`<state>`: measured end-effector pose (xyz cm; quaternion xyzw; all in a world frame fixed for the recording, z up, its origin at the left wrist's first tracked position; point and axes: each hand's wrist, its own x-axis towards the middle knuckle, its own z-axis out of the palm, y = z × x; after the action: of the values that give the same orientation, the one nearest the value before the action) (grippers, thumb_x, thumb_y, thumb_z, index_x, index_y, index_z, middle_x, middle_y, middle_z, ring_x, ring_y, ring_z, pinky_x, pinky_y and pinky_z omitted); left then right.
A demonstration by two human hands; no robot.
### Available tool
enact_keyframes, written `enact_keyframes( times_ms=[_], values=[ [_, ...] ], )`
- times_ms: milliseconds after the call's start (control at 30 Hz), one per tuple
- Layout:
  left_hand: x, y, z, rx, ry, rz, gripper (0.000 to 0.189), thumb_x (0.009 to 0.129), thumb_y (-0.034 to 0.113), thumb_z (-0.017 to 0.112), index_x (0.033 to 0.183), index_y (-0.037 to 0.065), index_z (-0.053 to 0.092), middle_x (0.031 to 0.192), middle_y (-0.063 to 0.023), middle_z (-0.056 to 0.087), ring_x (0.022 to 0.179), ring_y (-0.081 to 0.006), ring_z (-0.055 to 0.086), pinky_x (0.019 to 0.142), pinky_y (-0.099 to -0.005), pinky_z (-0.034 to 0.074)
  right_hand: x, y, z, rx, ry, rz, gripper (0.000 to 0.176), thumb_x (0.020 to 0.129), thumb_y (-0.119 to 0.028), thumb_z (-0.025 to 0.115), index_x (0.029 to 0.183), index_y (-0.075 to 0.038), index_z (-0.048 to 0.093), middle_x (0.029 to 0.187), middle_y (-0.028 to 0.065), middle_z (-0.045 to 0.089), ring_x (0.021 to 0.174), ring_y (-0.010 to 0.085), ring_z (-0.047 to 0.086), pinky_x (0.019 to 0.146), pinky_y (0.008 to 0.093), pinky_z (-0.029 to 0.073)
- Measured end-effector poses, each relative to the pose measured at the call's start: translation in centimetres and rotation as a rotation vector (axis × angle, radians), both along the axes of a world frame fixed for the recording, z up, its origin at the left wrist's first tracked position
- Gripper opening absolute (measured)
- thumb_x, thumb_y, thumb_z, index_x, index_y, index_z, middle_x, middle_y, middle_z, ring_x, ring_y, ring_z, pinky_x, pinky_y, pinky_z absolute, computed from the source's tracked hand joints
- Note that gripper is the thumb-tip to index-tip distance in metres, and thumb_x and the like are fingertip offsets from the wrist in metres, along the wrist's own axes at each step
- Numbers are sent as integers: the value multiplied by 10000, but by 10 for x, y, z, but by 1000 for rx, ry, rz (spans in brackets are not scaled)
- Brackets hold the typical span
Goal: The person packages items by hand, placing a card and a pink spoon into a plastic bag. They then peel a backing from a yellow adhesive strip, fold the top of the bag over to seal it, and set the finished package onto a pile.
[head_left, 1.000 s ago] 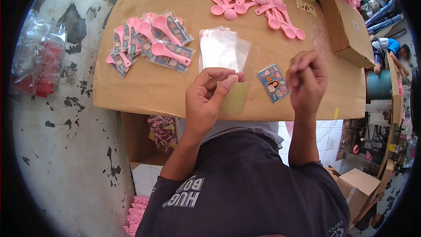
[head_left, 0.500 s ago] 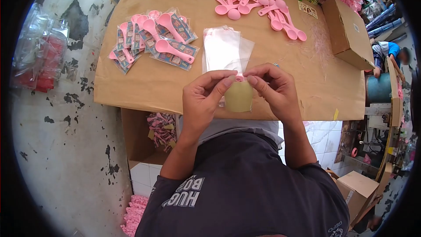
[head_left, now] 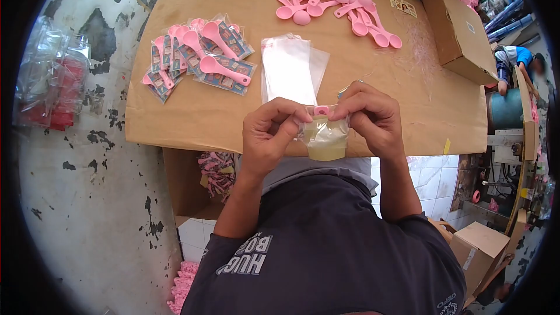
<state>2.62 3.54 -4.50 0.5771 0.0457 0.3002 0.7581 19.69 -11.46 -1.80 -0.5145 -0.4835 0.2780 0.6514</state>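
Left hand [head_left: 269,131] pinches one upper corner of a small clear plastic packet [head_left: 324,131], and the right hand [head_left: 373,119] has the other, both sets of fingertips closed on it. Big change inside the last second: the right hand, raised off to the side, has come in to join, and glossy, creased film now shows across the pale yellow-green card [head_left: 328,152]. That puts the work, I'd judge, at the packet's top edge. It's held up at the front edge of the brown-paper-covered counter [head_left: 192,118], nearer the body than the flat clear plastic bags [head_left: 287,70]. And the pointing: the pink plastic handle end [head_left: 321,110], holed, aims away from the wearer, its long axis apparently running back bodyward, the rest hidden behind the card.
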Motion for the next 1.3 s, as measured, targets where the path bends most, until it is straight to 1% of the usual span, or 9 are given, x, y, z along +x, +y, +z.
enact_keyframes(
  times_ms=[367, 567, 633, 833, 900, 1033, 1100, 1200, 1300],
  values=[
    [0, -10, 10, 178, 173, 90, 118, 949, -39, 660, 1066, -56, 656, 1095, -189, 741, 1083, -197, 707, 908, -298, 564, -2, 2, -1, -78, 161, 6, 108, 947, 14, 638, 1031, -1, 705, 952, 42, 670, 815, 63, 549, 708, 208, 426],
    [2, -12, 10, 67, 85, 148, 369, 932, -22, 721, 1275, -32, 585, 1166, -179, 722, 1078, -200, 706, 895, -287, 572, -11, 12, -3, -85, 231, -53, 314, 972, -44, 699, 1259, -26, 571, 956, -16, 587, 873, 38, 561, 734, 197, 452],
    [4, -14, 15, -45, 128, 96, 461, 930, 36, 749, 1353, -12, 573, 1067, -133, 762, 894, -127, 721, 767, -245, 568, -12, 13, -1, -106, 221, -34, 367, 966, -31, 702, 1297, -28, 541, 953, -21, 568, 885, 42, 568, 746, 203, 463],
    [-2, -7, 6, 134, 231, 13, 378, 916, 40, 763, 1279, -17, 673, 1032, -98, 762, 869, -108, 713, 747, -254, 554, -15, 18, 2, -6, 231, -83, 411, 948, -25, 725, 1309, -31, 529, 949, -20, 573, 866, 40, 559, 732, 194, 464],
    [-5, -3, 8, 201, 225, 18, 400, 930, -29, 725, 1311, -70, 611, 1151, -156, 721, 1057, -183, 702, 884, -307, 578, -17, 18, 4, -12, 252, -88, 332, 933, -37, 750, 1216, -31, 576, 947, -27, 579, 835, 36, 552, 711, 188, 453],
    [-7, 2, 8, 188, 188, 54, 395, 919, -45, 730, 1299, -62, 624, 1146, -141, 718, 1056, -178, 700, 886, -300, 575, -7, 8, -8, -223, 16, 31, 231, 916, -46, 773, 1082, -34, 614, 928, -28, 583, 789, 32, 539, 694, 187, 445],
    [-9, 3, 5, 251, 146, 28, 379, 904, -63, 736, 1271, -47, 645, 1136, -125, 714, 1049, -178, 699, 877, -291, 577, -8, 6, -10, -204, 209, 79, 174, 910, -47, 781, 979, -33, 621, 913, -21, 595, 783, 38, 557, 699, 201, 460],
    [-8, -1, 3, 110, 37, -23, 340, 918, -6, 749, 1250, -33, 686, 1065, -79, 736, 939, -98, 677, 810, -248, 547, -10, 2, -7, -133, 298, 152, 162, 914, -41, 774, 984, -23, 629, 916, -9, 613, 818, 47, 582, 718, 219, 477],
    [-11, -3, -1, 59, 32, -87, 325, 915, -16, 745, 1236, -32, 692, 1079, -84, 735, 956, -105, 679, 819, -254, 546, -8, -3, -6, -116, 325, 206, 121, 921, -27, 759, 964, -11, 647, 935, 7, 631, 869, 60, 605, 739, 236, 489]
  ],
)
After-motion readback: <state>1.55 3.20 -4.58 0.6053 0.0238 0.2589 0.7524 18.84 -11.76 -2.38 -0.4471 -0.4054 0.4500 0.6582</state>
